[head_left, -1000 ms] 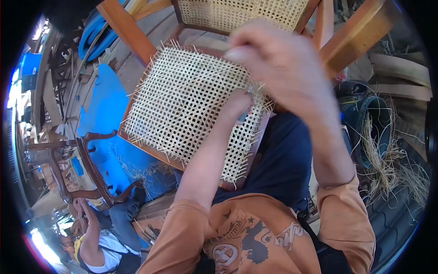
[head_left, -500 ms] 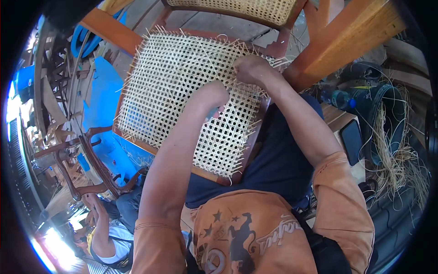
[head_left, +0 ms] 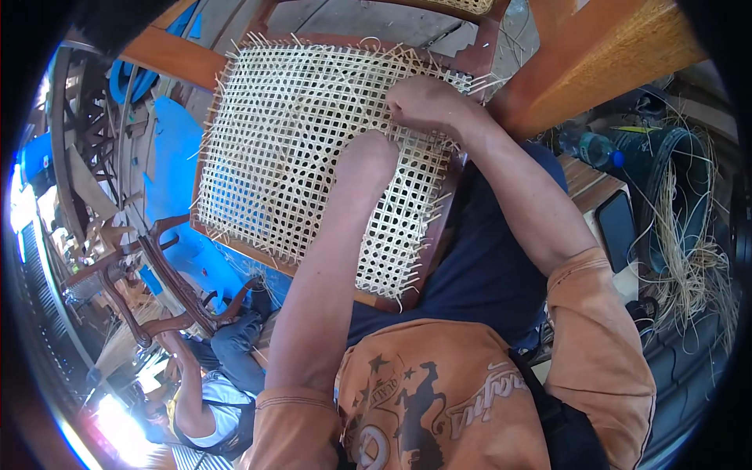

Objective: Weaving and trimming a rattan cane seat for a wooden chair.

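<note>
Cane (head_left: 274, 133) lies across the chair's frame (head_left: 435, 247), right in front of the person. Left hand (head_left: 366, 160) and right hand (head_left: 427, 106) look curled over it; can't tell if the fingers grip anything. I'd keep tension even and strands flat. Watch the spiky ends (head_left: 484, 86) and the post (head_left: 603, 70) near the right forearm; left side's roomier.

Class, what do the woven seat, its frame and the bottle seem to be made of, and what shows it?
Woven seat: probably cane, pale and matt; thin strips cross in open mesh with loose ends.
Frame: likely wood, stained or varnished, judging by its smooth reddish-brown look.
Bottle: seemingly clear plastic: see-through, blue cap; glass isn't excluded.
</note>
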